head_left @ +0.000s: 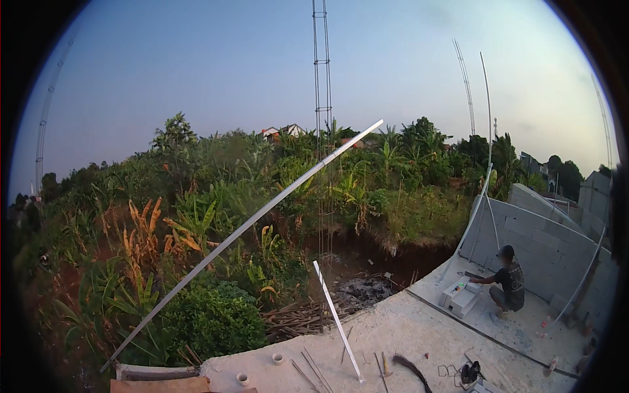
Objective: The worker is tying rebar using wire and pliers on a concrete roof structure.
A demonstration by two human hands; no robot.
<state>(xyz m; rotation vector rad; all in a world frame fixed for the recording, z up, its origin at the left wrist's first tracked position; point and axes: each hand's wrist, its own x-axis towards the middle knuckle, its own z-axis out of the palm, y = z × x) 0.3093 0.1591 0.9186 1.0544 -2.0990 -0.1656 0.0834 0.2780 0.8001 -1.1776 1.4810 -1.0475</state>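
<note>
Neither my left hand nor my right hand shows in the head view. A long silver metal bar (249, 223) slants across the middle, its low end at the slab's far left edge and its upper end against the sky. Nearer the middle, a shorter silver strip (339, 321) leans, with its lower end at the concrete slab (295, 357). On the slab to its right lie a hammer (385, 367) and a bundle of dark wire (413, 372). Thin steel rods (314, 370) lie to its left.
At the right, a person (508, 281) squats by pale blocks (460, 296) beside a grey block wall (524, 229). Upright rebar cages (322, 131) stand at the slab's edge, which drops toward dense plants (216, 314). Two short pipe stubs (278, 358) rise from the slab.
</note>
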